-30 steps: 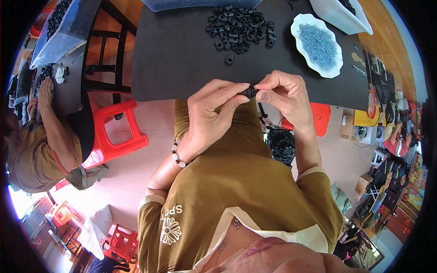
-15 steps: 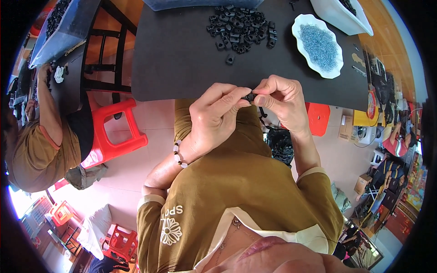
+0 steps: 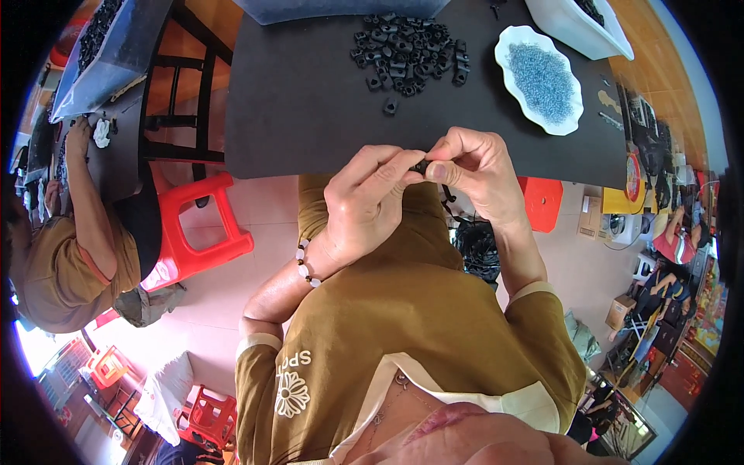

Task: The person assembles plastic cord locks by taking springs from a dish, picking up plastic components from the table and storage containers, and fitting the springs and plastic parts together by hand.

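Between my fingertips, over the near edge of the dark table (image 3: 310, 101), is a small black plastic part (image 3: 419, 167), mostly covered by the fingers. My left hand (image 3: 368, 194) pinches its left end, and my right hand (image 3: 474, 174) grips the other end between thumb and forefinger. Beyond the hands lies a heap of similar small black parts (image 3: 407, 50), with one single part (image 3: 390, 106) apart from it on the near side. To the right, a white scalloped dish (image 3: 571, 120) holds many tiny bluish, shiny pieces (image 3: 539, 77) too small to make out singly.
A translucent bin (image 3: 341, 9) stands at the table's far edge, and a white bin (image 3: 597, 43) at far right. Red stools (image 3: 205, 252) are at left and under the right side. A co-worker (image 3: 85, 248) sits at another table on the left.
Both hands keep their pinch on the black part, with only slight finger movement. The view has shifted slightly. The co-worker's arm at left has moved a little.
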